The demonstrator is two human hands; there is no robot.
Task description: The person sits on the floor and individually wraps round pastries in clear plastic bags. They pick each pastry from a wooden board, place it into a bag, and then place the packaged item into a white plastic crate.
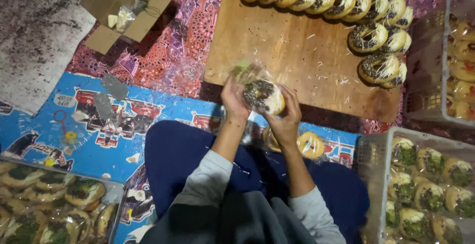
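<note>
Our left hand (233, 97) and right hand (287, 120) grasp a donut (264, 96) in a clear bag (245, 71); the near-right crate (368, 150) holds bagged donuts (429, 194).

A chocolate-sprinkled doughnut (263, 96), a brown wooden board (297, 56), a red patterned cloth (183, 46), a blue cartoon-print mat (89, 130).

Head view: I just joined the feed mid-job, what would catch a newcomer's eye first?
At the centre, the left hand and right hand hold a sprinkle-topped doughnut in a clear plastic bag. Behind them lies a wooden board with a curved row of doughnuts along its far and right edges. At lower right, a crate holds bagged doughnuts.
</note>
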